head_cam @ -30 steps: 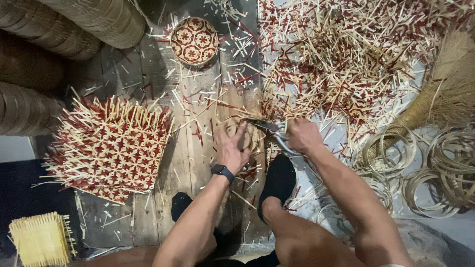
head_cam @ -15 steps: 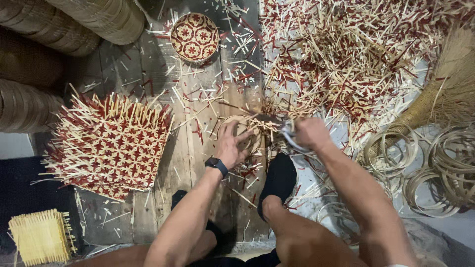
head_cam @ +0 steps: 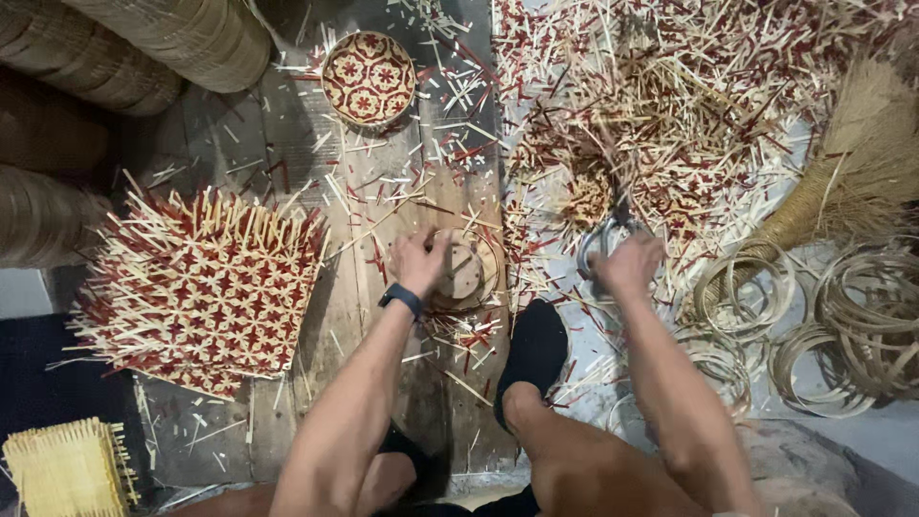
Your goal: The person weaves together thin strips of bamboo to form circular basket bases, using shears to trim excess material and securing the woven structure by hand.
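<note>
Left hand (head_cam: 419,260) presses flat on small round woven lid (head_cam: 466,270), pinning it to floor boards (head_cam: 383,191); right hand (head_cam: 627,266) closed around scissors (head_cam: 605,235), blades pointing away over offcut pile (head_cam: 670,115).

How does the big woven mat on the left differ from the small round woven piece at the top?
The woven mat is large, roughly square, with loose strip ends bristling from every edge; the round woven piece is small, circular, with a neat trimmed rim. The mat lies nearer the left hand. Both share a red-and-cream star pattern.
</note>
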